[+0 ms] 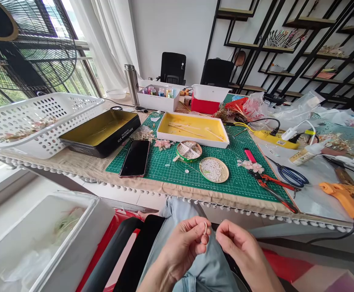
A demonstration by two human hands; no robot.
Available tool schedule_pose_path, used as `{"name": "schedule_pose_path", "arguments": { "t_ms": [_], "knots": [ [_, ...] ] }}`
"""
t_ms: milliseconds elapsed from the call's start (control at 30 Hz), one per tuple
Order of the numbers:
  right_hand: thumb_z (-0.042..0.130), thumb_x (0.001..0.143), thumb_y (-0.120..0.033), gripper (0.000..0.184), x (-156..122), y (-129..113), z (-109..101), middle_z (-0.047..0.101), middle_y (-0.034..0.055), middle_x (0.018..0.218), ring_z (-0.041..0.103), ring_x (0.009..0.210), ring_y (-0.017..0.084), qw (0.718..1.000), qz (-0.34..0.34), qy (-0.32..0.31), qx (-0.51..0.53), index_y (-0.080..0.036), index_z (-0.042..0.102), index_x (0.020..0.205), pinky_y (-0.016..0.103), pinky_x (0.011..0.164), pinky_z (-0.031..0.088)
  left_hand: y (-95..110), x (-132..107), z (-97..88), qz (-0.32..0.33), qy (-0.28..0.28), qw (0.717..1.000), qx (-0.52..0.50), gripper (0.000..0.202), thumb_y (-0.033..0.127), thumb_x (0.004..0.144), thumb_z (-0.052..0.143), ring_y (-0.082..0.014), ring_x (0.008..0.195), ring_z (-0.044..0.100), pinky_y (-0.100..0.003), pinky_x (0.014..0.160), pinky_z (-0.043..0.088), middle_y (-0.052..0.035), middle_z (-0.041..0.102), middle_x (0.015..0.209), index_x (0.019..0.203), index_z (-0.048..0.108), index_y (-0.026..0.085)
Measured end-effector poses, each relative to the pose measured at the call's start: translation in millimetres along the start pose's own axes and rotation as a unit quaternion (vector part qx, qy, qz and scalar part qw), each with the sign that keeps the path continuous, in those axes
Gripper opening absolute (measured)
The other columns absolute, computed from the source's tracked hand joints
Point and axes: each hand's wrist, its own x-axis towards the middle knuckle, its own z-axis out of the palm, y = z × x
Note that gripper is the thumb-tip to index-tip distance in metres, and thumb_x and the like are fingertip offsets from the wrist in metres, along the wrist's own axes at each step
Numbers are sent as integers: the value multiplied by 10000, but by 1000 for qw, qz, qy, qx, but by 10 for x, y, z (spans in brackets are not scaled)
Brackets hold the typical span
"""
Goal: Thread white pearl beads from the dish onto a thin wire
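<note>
The left hand (186, 240) pinches a small pale piece (206, 228) — probably light, delicate, best held by its edges; the right hand (240, 244) curls — grip unclear.

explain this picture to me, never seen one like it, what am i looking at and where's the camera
No robot here: a person works bare-handed, and one camera worn on their head looks forward and down. The left hand pinches a small pale piece, too small to name. The right hand is beside it, fingers curled; whether it holds anything is unclear. On the green mat lie a phone, a yellow-bottomed tray and a dish of pale beads.
</note>
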Motion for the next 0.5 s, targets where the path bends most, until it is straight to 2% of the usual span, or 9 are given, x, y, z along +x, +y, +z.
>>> {"name": "schedule_pose_path", "arguments": {
  "t_ms": [300, 500],
  "knots": [
    [553, 854, -544, 393, -17, -10, 2, 343, -53, 647, 283, 605, 113, 1000, 5, -1, 10, -197, 486, 682, 259, 563, 232, -4, -6, -1, -9, -4, 1000, -12, 351, 286, 576, 929, -22, 506, 495, -92, 453, 483, -14, 594, 671, 775, 726, 80],
    [550, 852, -576, 421, -17, 24, -1, 349, -53, 645, 290, 610, 112, 1000, 5, -7, 10, -193, 496, 688, 255, 573, 240, -31, 0, -18, 6, -16, 1000, 19, 348, 316, 618, 905, -22, 498, 482, -94, 437, 449, -20, 599, 687, 788, 714, 79]
  ]
}}
